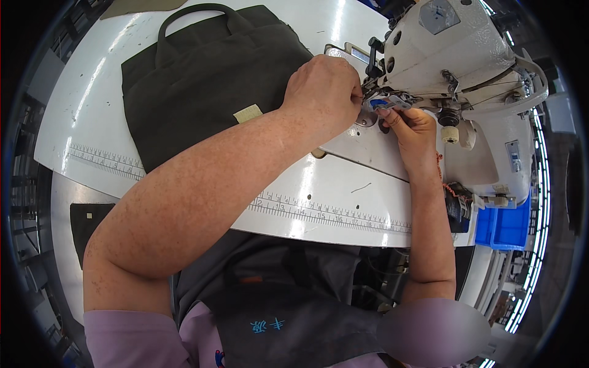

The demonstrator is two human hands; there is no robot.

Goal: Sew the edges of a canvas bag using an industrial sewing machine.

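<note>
Both my hands meet at the needle area of a white sewing machine (454, 49). My left hand (325, 89) reaches across from the left with its fingers curled together beside the needle bar. Whatever its fingertips hold is hidden. Close to the presser foot, my right hand (414, 132) pinches with thumb and finger next to a small blue and metal piece (381, 104). I cannot tell whether that piece is held or belongs to the machine. Left of my hands, a dark fabric bag (202, 80) with a loop handle lies flat, a pale yellow tag (248, 114) on it.
A printed ruler scale (331, 216) runs along the front edge of the white table. Beyond the machine's right end sits a blue bin (504, 227). Another dark fabric piece (86, 227) lies lower left, and brown material (141, 7) shows at the far edge.
</note>
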